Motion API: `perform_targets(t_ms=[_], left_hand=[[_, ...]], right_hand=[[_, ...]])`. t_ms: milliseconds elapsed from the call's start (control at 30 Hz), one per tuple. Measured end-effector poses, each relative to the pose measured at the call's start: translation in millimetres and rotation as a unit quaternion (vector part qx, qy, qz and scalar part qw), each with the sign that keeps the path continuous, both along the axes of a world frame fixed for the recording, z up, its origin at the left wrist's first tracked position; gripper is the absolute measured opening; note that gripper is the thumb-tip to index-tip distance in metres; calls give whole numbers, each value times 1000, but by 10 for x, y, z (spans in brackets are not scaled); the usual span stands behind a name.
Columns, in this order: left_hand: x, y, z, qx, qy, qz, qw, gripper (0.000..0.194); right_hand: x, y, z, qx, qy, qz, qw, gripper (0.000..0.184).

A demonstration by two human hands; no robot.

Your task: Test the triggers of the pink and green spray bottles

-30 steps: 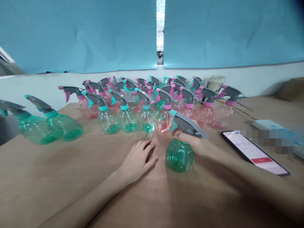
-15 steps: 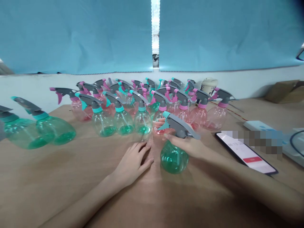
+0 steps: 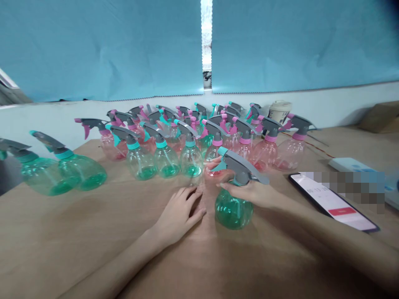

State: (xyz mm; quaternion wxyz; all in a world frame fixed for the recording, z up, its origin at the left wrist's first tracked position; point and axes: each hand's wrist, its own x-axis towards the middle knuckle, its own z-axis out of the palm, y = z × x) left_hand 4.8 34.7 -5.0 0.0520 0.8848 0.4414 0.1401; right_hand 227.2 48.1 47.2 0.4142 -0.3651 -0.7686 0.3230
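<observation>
My right hand (image 3: 252, 192) is wrapped around the neck of a green spray bottle (image 3: 233, 211), below its grey head with a turquoise nozzle and trigger. Green liquid shows in the round body, which stands about upright at the table's middle. To its left, my left hand (image 3: 181, 209) lies on the tabletop with fingers apart and nothing in it. Just behind the hands stand a clear green-tinted spray bottle (image 3: 190, 162) with a turquoise collar and a pink spray bottle (image 3: 217, 143), the latter partly hidden by my right fingers.
Several more pink and green spray bottles stand in rows behind. Two green spray bottles (image 3: 82, 172) are at the left. On the right lie a phone (image 3: 352, 211) with a lit screen and a white box (image 3: 346, 166). A paper cup (image 3: 279, 110) and cardboard box (image 3: 382, 117) stand farther back.
The whole scene has shifted slightly to the right in view as the camera turned. My right hand keeps its hold on the green spray bottle, and my left hand stays on the table.
</observation>
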Motion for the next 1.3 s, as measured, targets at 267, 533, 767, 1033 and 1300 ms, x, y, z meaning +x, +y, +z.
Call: perform_targets(t_ms=[267, 533, 767, 1033, 1300], left_hand=[[-6, -6, 4, 5, 6, 5, 1000, 40], [-12, -10, 6, -2, 3, 5, 1000, 41], [-8, -5, -2, -1, -1, 5, 1000, 40], [-12, 0, -13, 0, -6, 4, 1000, 41], [-10, -4, -4, -6, 5, 4, 1000, 40]], right_hand=[[10, 17, -24, 16, -1, 31, 999, 15], [12, -14, -16, -12, -7, 10, 1000, 14], [10, -12, -7, -11, 6, 18, 1000, 17], [24, -9, -24, 2, 17, 36, 999, 44], [3, -35, 28, 15, 18, 1, 1000, 37]])
